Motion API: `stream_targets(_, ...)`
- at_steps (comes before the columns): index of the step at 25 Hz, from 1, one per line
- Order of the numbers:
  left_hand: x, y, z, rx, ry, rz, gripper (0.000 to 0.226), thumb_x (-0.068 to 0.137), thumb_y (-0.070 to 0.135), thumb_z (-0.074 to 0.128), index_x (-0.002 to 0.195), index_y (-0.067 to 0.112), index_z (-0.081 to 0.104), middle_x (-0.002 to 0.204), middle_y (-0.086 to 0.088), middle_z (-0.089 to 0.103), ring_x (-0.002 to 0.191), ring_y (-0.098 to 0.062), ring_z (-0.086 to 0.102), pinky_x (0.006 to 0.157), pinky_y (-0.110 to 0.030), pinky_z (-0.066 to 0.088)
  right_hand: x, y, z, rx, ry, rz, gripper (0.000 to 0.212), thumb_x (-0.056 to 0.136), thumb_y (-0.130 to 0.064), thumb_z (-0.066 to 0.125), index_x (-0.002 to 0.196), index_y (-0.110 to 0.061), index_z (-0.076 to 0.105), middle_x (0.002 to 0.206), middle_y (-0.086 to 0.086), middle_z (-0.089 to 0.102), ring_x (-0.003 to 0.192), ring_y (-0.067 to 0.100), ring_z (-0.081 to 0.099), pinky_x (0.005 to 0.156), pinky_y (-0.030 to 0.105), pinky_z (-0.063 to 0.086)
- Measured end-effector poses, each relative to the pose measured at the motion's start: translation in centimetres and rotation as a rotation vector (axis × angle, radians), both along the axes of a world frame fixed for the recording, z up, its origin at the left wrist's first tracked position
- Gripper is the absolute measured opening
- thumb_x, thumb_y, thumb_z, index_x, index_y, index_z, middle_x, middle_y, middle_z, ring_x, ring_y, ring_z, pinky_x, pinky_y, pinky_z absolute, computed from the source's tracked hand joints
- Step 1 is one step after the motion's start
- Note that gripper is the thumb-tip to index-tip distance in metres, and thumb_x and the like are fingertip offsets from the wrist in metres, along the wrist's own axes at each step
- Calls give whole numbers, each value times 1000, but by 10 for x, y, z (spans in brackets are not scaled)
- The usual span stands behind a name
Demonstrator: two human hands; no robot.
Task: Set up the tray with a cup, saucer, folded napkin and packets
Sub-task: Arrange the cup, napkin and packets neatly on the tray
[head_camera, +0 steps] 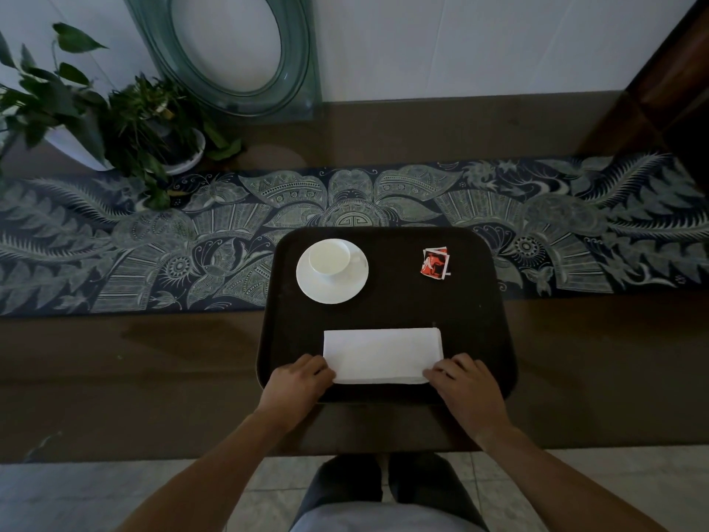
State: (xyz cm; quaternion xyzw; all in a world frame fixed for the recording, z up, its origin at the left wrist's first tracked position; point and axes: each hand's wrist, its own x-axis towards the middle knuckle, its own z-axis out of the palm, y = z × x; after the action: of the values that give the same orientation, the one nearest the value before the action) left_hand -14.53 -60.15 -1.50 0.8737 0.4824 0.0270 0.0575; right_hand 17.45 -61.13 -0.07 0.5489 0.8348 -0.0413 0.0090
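A dark brown tray [472, 324] lies on the table in front of me. At its far left a white cup [329, 257] stands on a white saucer [347, 288]. Red and white packets [435, 262] lie at its far right. A folded white napkin [381, 354] lies flat along the tray's near side. My left hand [297, 382] pinches the napkin's near left corner. My right hand [466, 385] pinches its near right corner. Both hands rest on the tray's near edge.
A dark patterned runner [153, 240] crosses the brown table under the tray's far end. Potted plants [126, 124] stand at the far left. A glass oval frame [238, 51] leans on the wall behind. Dark wooden furniture [660, 94] is at the far right.
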Motion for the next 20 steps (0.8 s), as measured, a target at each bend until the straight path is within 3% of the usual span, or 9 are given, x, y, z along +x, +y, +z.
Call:
stream_targets(7, -4, 3, -3, -7, -55, 18, 15, 77, 27, 76, 90, 24, 68, 93, 4, 65, 75, -14, 61, 45, -24, 45, -6, 0, 1, 18, 14, -20, 38, 55, -19, 92, 90, -22, 76, 88, -2, 71, 78, 24, 64, 59, 35, 53)
stream_targets(9, -5, 4, -3, -2, -56, 20, 6, 84, 29, 65, 88, 25, 68, 91, 5, 64, 73, -14, 61, 45, -25, 44, -6, 0, 0, 9, 12, -4, 37, 57, -18, 91, 89, -23, 75, 87, -2, 70, 78, 24, 63, 59, 35, 53)
stream_targets(12, -5, 4, -3, -2, -54, 17, 18, 89, 33, 52, 87, 24, 67, 90, 5, 64, 71, -13, 60, 43, -25, 44, -5, 1, -2, -29, -3, -15, 36, 62, -22, 89, 94, -26, 74, 92, -4, 70, 83, 22, 63, 64, 34, 53)
stream_targets(16, -4, 8, 4, -98, -38, 5, 8, 83, 29, 70, 89, 24, 67, 95, 4, 64, 74, -13, 61, 47, -23, 44, -5, 5, -10, -176, -32, -74, 31, 94, -34, 56, 124, -32, 61, 122, -9, 59, 110, 16, 51, 91, 32, 42)
stream_targets(20, 9, 28, 19, -288, 150, 20, 24, 92, 41, 50, 106, 24, 58, 112, 2, 55, 98, -17, 56, 65, -29, 41, -3, 12, -8, -273, 58, -140, 30, 96, -47, 46, 120, -37, 59, 120, -15, 55, 108, 9, 48, 91, 26, 40)
